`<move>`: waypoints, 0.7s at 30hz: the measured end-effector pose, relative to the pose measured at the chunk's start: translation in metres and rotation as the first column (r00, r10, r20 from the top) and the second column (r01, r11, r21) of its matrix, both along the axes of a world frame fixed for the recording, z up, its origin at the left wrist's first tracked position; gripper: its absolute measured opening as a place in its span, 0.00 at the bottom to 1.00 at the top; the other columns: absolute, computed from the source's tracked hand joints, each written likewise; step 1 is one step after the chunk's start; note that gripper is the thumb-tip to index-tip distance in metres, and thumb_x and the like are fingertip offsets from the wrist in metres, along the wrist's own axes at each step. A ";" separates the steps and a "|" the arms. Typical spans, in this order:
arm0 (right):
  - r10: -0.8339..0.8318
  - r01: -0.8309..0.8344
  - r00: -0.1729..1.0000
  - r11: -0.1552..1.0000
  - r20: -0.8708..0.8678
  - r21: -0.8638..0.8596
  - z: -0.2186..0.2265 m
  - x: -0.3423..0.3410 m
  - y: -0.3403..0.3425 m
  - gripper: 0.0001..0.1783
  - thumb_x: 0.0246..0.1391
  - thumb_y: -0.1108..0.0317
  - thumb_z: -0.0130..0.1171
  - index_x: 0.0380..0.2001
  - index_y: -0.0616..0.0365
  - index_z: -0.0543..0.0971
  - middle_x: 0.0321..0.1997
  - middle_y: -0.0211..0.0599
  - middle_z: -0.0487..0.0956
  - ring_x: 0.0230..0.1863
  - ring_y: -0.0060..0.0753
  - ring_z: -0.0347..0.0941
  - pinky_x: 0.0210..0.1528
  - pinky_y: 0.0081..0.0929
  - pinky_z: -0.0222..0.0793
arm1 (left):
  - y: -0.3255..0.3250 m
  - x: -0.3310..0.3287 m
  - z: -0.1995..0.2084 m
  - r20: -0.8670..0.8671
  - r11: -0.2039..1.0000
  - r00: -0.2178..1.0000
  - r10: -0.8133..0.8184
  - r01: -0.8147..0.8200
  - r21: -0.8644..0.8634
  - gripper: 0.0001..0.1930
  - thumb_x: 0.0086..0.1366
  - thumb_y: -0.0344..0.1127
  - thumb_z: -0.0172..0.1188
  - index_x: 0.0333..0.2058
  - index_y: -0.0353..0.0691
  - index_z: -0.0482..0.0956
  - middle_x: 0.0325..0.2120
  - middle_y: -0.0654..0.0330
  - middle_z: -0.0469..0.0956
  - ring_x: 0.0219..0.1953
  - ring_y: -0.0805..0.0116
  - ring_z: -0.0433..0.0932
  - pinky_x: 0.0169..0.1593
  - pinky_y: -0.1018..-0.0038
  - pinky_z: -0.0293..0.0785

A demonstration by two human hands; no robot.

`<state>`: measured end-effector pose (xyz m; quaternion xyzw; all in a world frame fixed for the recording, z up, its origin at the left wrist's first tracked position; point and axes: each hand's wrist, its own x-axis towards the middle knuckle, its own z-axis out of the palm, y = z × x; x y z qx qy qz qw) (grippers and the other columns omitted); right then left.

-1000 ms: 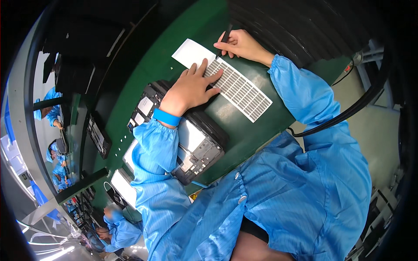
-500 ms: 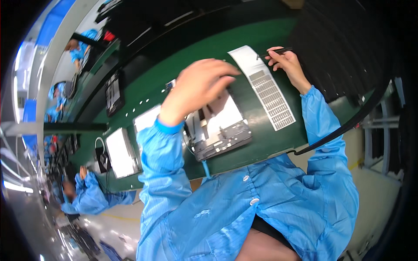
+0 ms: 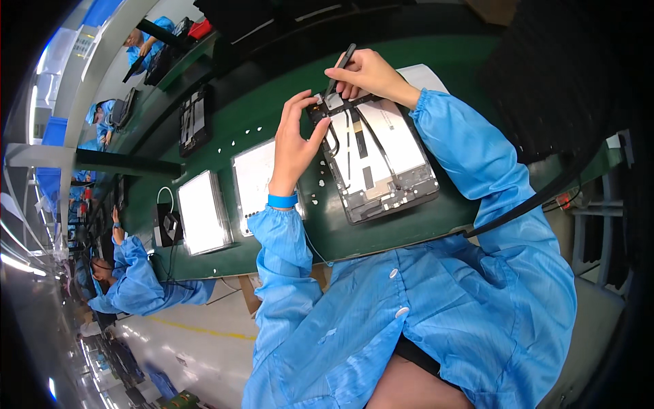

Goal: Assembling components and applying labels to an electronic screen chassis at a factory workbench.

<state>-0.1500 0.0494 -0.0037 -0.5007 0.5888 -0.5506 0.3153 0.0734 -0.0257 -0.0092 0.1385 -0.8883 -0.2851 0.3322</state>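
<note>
First: And the right hand [image 3: 364, 71] has swung from the label sheet [image 3: 424, 78] to the opened device [image 3: 402, 146], closed round a slim black tool [image 3: 347, 58], tip down at the far-left corner!

Second: In comes the left hand [image 3: 294, 140] at that same corner, open, fingers curved, thumb apart. So work has shifted onto the device, just right of that hand and on the near side of the other.

First: What's out of sight?

Second: The printed grid! The right sleeve [image 3: 470, 140] covers it; just white shows beyond the wrist. The tool's tip is too small to read, and left-fingertip contact is unclear.
</note>
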 end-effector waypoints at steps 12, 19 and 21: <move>-0.114 0.106 0.992 0.983 -0.045 -0.152 0.003 0.003 0.010 0.14 0.62 0.60 0.65 0.35 0.63 0.80 0.26 0.36 0.82 0.25 0.21 0.79 0.29 0.17 0.76 | 0.004 -0.002 0.005 0.111 0.962 0.994 0.004 0.027 -0.273 0.12 0.65 0.33 0.60 0.46 0.44 0.83 0.52 0.58 0.77 0.61 0.52 0.72 0.65 0.57 0.64; -0.324 0.287 0.943 0.908 -0.075 -0.304 -0.037 -0.134 0.114 0.12 0.65 0.61 0.61 0.43 0.60 0.80 0.31 0.35 0.83 0.29 0.20 0.78 0.30 0.16 0.73 | 0.009 -0.029 0.049 0.303 0.812 0.952 -0.042 0.209 -0.544 0.09 0.65 0.35 0.58 0.41 0.41 0.82 0.45 0.58 0.80 0.59 0.53 0.73 0.68 0.52 0.58; -0.422 0.403 0.905 0.891 -0.050 -0.210 -0.065 -0.167 0.150 0.15 0.65 0.58 0.60 0.43 0.60 0.80 0.33 0.37 0.83 0.28 0.20 0.77 0.28 0.16 0.71 | 0.030 -0.071 0.061 0.296 0.807 0.927 -0.230 0.352 -0.474 0.09 0.65 0.36 0.58 0.41 0.41 0.82 0.46 0.56 0.80 0.57 0.53 0.74 0.67 0.53 0.61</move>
